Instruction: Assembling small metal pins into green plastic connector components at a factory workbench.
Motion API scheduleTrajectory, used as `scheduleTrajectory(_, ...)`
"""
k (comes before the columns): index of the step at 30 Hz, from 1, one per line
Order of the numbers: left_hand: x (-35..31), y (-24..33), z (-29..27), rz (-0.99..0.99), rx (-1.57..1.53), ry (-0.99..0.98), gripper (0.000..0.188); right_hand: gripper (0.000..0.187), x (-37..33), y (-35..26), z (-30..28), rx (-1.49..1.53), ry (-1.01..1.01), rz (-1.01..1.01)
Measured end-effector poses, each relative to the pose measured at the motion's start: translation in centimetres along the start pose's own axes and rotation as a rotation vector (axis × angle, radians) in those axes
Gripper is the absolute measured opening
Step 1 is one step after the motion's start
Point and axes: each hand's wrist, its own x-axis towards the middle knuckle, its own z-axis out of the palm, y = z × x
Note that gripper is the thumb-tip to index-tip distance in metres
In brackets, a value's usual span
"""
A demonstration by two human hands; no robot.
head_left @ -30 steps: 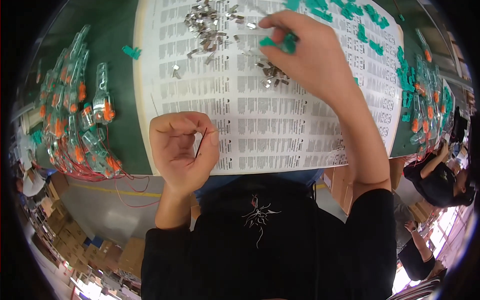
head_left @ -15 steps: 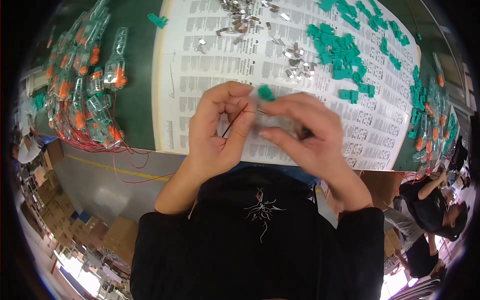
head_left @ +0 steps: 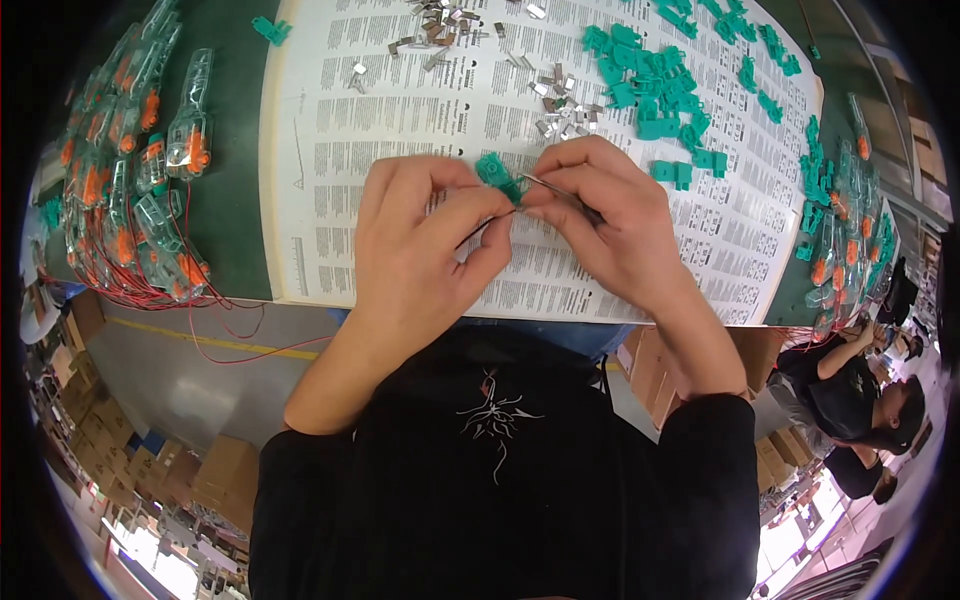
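My left hand point(head_left: 415, 235) is closed, thumb and forefinger pinching a thin dark wire point(head_left: 478, 231). Its end reaches toward my right fingertips. My right hand point(head_left: 610, 220) grips a slim metal tool point(head_left: 552, 187), perhaps tweezers, which slants across the fingers; its far part is hidden in the palm. Just beyond the meeting fingertips is a green plastic piece point(head_left: 495, 170). Whether the fingers touch it or it lies on the printed sheet, I cannot tell.
Small metal clips point(head_left: 567, 115) and a heap of green plastic parts point(head_left: 650, 85) lie on the printed sheet point(head_left: 370, 270). Clear-and-orange housings with red wires point(head_left: 190, 140) are piled at left, more housings point(head_left: 845, 230) at right. Another person point(head_left: 850, 390) is at far right.
My right hand has closed in on my left, and the metal tool now shows clearly. The left hand has turned more palm-down. The whole view has shifted slightly.
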Motion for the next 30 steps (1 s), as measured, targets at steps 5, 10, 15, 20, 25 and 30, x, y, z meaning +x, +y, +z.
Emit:
scheduleTrajectory(5, 1.1, -1.6, 1.1, -0.017, -0.105, -0.042, 0.019, 0.017, 0.2, 1.3, -0.2, -0.194, -0.089, -0.087)
scheduleTrajectory(10, 1.7, -2.2, 0.4, 0.048, -0.151, -0.139, 0.018, 0.017, -0.1, 1.2, 0.4, -0.212, -0.053, -0.058)
scheduleTrajectory(15, 1.2, -2.5, 0.9, 0.037, -0.131, -0.128, 0.018, 0.018, -0.3, 1.4, 0.7, -0.205, -0.027, -0.067)
scheduleTrajectory(20, 1.3, -2.3, 1.1, 0.021, -0.115, -0.131, 0.018, 0.017, -0.2, 1.4, 0.7, -0.198, -0.036, -0.072)
scheduleTrajectory(25, 1.2, -2.2, 1.2, 0.012, -0.107, -0.13, 0.019, 0.013, -0.3, 1.7, 1.1, -0.181, 0.03, -0.086)
scheduleTrajectory(30, 1.3, -2.0, 1.0, 0.001, -0.096, -0.134, 0.02, 0.016, -0.4, 1.2, 1.0, -0.12, 0.022, -0.036)
